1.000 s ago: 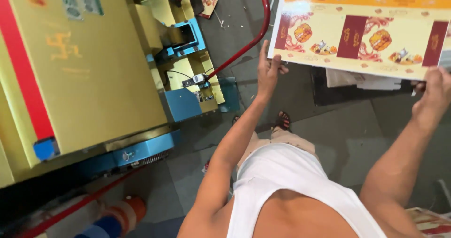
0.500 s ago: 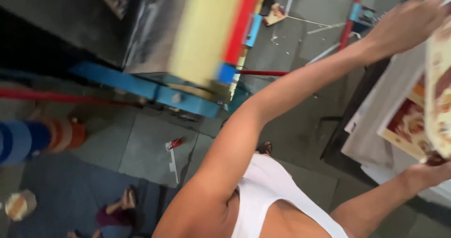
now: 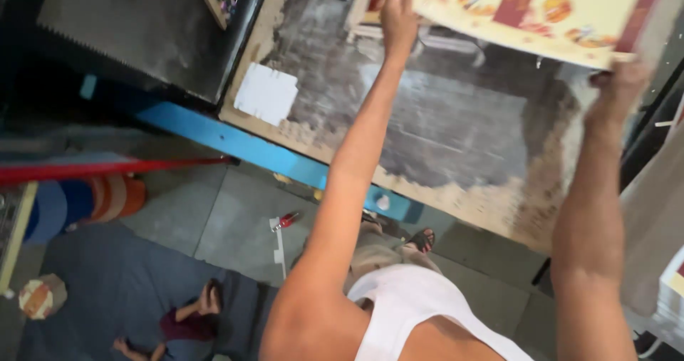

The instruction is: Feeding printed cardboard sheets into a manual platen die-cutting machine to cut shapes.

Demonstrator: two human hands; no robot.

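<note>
Printed sheet [image 3: 541, 12] — large, flat, yellow card with red panels and food pictures, held up at the far end of both outstretched arms, above a worn grey machine bed [image 3: 442, 126].

Left hand [image 3: 397, 16] — grip closed on the sheet's left edge, fingers reaching up over the card.

Right hand [image 3: 618, 87] — grip clenched on the sheet's lower right corner; its fingers are blurred and mostly hidden behind the card.

Machine bed — scuffed and dark in the middle, pale and chipped along its margins, lying directly under the sheet. A small white cut-out card [image 3: 266, 94] rests on the bed, well left of the sheet.

Blue rail [image 3: 235, 144] — runs along the bed's near edge, below the white card.

Red bar [image 3: 107, 169] — near the rail's left end, slanting across the floor side.

Striped orange-and-blue cone [image 3: 92, 201] — just under the red bar.

Dark mat [image 3: 128, 290] — on the tiled floor, well below the sheet; another person's hand rests on it.
</note>
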